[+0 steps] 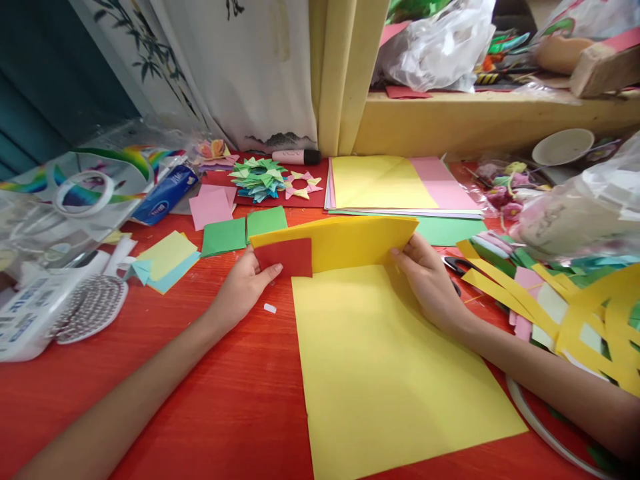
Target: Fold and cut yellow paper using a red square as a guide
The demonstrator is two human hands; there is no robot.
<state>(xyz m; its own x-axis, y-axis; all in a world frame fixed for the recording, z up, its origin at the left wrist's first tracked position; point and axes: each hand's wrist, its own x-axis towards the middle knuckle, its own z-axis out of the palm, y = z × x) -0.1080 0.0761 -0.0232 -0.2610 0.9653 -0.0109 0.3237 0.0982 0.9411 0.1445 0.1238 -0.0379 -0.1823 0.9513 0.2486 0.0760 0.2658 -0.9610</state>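
A large yellow paper sheet (395,373) lies on the red table, its far part under an upright deeper-yellow paper band (360,243). I cannot tell whether band and sheet are one piece. At the band's left end, my left hand (245,283) pinches a small red paper square (287,258) against it, thumb in front. My right hand (425,280) grips the band's right end between thumb and fingers. Beyond the left hand lie two green paper squares (225,237). A small white scrap (270,308) rests near the left thumb.
Scissors (453,265), partly hidden, and a heap of yellow paper strips (580,327) sit by my right arm. Stacked coloured sheets (380,183) and folded paper stars (260,179) lie at the back. On the left are a hairbrush (93,307), tape roll (83,193) and blue packet (165,193).
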